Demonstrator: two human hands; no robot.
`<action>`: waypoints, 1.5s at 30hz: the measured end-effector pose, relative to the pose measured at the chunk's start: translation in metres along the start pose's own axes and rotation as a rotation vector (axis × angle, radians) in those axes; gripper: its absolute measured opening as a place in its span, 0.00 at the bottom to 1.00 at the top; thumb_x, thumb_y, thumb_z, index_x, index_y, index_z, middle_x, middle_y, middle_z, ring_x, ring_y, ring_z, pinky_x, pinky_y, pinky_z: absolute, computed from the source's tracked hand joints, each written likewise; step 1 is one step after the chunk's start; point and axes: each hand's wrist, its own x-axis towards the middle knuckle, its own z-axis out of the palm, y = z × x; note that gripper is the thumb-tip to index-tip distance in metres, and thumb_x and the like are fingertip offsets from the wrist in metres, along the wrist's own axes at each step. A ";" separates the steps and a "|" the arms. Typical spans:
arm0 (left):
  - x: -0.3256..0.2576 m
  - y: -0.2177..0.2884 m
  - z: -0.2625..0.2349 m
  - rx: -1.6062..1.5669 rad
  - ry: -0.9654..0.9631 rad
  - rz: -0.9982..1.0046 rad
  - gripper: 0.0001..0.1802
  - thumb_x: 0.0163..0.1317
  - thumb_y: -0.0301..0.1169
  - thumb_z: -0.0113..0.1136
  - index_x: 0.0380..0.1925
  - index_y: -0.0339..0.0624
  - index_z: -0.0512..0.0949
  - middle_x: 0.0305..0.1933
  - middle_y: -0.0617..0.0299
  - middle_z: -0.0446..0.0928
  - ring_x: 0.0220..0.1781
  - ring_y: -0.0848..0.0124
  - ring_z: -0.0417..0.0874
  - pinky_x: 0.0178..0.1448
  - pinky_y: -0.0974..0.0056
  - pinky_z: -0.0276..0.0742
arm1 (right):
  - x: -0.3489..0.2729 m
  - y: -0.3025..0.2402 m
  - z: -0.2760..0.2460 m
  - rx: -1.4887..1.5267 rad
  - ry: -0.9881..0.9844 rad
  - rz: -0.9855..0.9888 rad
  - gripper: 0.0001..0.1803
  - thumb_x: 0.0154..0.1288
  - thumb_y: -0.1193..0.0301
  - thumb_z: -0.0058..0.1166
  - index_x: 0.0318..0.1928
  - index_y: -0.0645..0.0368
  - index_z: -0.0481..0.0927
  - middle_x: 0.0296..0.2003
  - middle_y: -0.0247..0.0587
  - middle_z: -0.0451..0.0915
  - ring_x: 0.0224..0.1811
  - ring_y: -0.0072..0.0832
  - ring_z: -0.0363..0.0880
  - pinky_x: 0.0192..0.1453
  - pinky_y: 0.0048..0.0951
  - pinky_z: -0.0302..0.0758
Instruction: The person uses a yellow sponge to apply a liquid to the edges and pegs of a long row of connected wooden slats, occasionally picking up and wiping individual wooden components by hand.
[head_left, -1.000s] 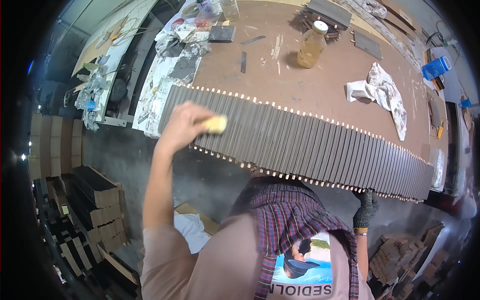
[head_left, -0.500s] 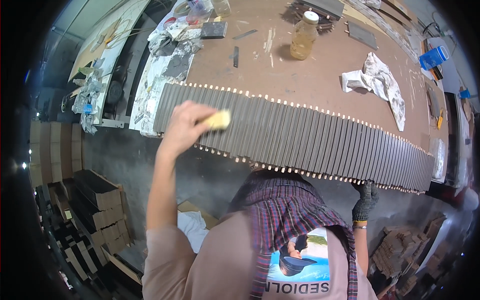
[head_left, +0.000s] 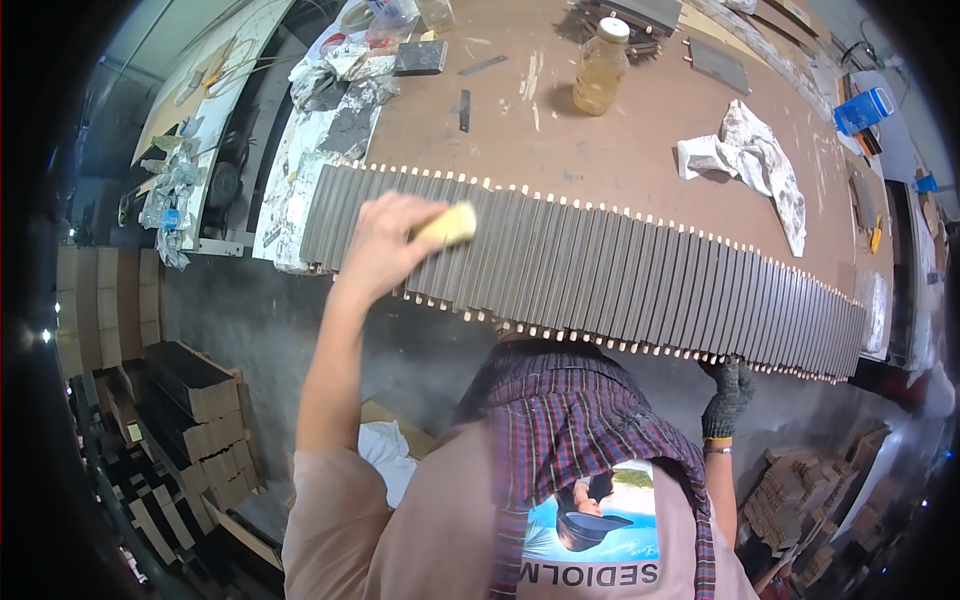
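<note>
The left hand (head_left: 385, 245) is gripping a yellow sponge (head_left: 449, 224) on the grey slats (head_left: 600, 275) (near their left end); the gloved right hand (head_left: 728, 395) is clutching their near edge.

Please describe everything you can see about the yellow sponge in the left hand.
The sponge is a small, pale yellow block with rounded edges; it looks soft, like foam. The bare left hand grips it from the left, so only its right end shows. It lies pressed flat on the row of grey slats, near the row's left end, on the brown workbench. Nothing else touches it. Whether it is wet cannot be told.
</note>
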 end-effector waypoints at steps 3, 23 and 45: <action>0.020 -0.006 0.015 0.101 0.085 0.001 0.19 0.57 0.36 0.70 0.50 0.46 0.87 0.45 0.59 0.85 0.51 0.58 0.80 0.61 0.54 0.70 | 0.005 -0.003 -0.002 -0.013 -0.095 -0.017 0.07 0.72 0.74 0.61 0.43 0.66 0.83 0.38 0.37 0.83 0.37 0.26 0.83 0.47 0.33 0.84; 0.039 0.014 0.022 0.087 0.026 0.054 0.18 0.50 0.33 0.75 0.43 0.44 0.88 0.43 0.60 0.85 0.51 0.60 0.81 0.60 0.54 0.71 | -0.008 -0.019 0.013 -0.123 -0.001 -0.066 0.08 0.72 0.74 0.60 0.40 0.69 0.85 0.33 0.41 0.86 0.34 0.30 0.87 0.44 0.34 0.86; -0.007 0.043 -0.003 0.069 -0.101 0.119 0.20 0.51 0.27 0.70 0.48 0.40 0.87 0.43 0.57 0.86 0.47 0.58 0.81 0.57 0.56 0.76 | 0.007 0.046 -0.046 -0.501 -0.126 -0.061 0.16 0.74 0.73 0.59 0.59 0.55 0.85 0.54 0.47 0.80 0.58 0.42 0.77 0.66 0.43 0.73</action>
